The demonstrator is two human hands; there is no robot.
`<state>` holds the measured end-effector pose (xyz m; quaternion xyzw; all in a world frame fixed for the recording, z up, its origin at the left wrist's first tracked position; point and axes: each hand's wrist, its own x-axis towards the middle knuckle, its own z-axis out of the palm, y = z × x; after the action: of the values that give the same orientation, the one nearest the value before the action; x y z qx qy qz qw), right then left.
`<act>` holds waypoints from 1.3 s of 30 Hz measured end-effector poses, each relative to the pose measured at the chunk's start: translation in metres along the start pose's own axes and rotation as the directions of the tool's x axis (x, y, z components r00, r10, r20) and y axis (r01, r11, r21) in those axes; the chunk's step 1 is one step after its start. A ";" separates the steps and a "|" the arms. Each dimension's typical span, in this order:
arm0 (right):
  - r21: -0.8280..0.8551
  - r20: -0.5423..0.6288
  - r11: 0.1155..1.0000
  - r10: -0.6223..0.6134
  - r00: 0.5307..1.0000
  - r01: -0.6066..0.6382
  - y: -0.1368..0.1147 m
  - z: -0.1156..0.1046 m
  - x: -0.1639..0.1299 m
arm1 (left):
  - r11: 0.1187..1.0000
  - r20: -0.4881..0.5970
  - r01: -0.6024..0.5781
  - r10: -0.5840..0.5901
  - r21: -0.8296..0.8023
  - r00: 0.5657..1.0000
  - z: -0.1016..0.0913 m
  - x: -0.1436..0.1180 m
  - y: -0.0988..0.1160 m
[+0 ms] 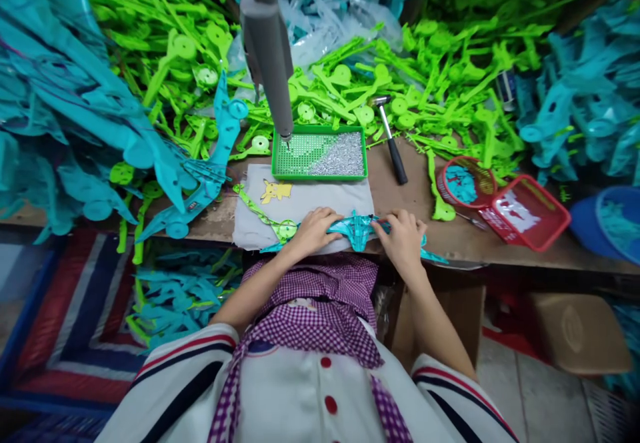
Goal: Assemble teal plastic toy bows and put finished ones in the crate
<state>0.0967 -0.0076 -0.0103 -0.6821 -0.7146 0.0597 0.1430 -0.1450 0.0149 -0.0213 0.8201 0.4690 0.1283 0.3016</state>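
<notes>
Both hands rest on a teal plastic toy piece (356,228) lying on a grey cloth (320,203) at the bench's near edge. My left hand (313,229) presses down on its left end, next to a green plastic piece (260,213). Gripping its right end is my right hand (404,236). Just beyond the cloth, a green tray (320,154) holds many small silver screws. A grey electric screwdriver (267,43) hangs down with its tip over the tray's left corner.
Piles of green plastic parts (440,76) cover the back of the bench, with teal parts (60,109) heaped left and right. A hammer (391,137) lies right of the tray. Two red baskets (525,211) sit at right. A brown stool (575,329) stands below.
</notes>
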 end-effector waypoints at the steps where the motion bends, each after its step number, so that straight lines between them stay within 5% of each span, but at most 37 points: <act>1: 0.006 0.003 1.000 -0.004 1.000 0.004 0.001 -0.001 0.003 | 1.000 -0.004 -0.008 0.008 -0.008 1.000 0.000 0.000 -0.001; 7: 0.103 -0.101 0.986 0.140 0.985 -0.129 0.019 -0.003 0.004 | 0.998 -0.031 -0.032 0.030 -0.050 0.999 0.006 0.000 -0.010; 11: 0.206 -0.069 0.974 0.110 0.992 -0.094 0.018 -0.007 0.006 | 0.996 0.016 -0.047 0.048 -0.079 0.999 0.000 -0.003 -0.010; 15: 0.275 -0.006 0.961 -0.019 1.000 0.020 0.011 -0.017 0.018 | 0.991 -0.024 -0.047 0.045 -0.128 0.999 -0.016 0.012 0.013; 19: 0.337 0.131 0.941 -0.050 0.990 0.003 0.007 -0.028 0.032 | 0.975 -0.010 -0.102 0.102 -0.197 0.995 -0.027 0.056 0.047; 25: 0.322 0.312 0.942 -0.011 0.950 -0.095 0.024 -0.046 0.043 | 0.984 0.214 -0.103 0.133 -0.147 0.968 -0.033 0.108 0.060; 29: 0.273 0.441 0.962 -0.099 0.892 -0.028 0.044 -0.055 0.035 | 0.978 0.334 -0.106 0.161 -0.177 0.929 -0.039 0.119 0.053; 33: 0.219 0.259 0.974 -0.109 0.960 0.051 0.055 -0.055 0.012 | 0.969 0.346 -0.132 0.200 -0.210 0.917 -0.040 0.119 0.048; 39: 0.285 0.119 0.949 0.103 0.988 -0.134 0.053 -0.048 -0.022 | 0.937 0.088 -0.099 0.136 -0.336 0.987 -0.025 0.095 0.043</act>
<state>0.1614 -0.0309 0.0177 -0.6912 -0.6621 0.2079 0.2015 -0.0773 0.0885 0.0174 0.7904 0.3737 0.1775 0.4518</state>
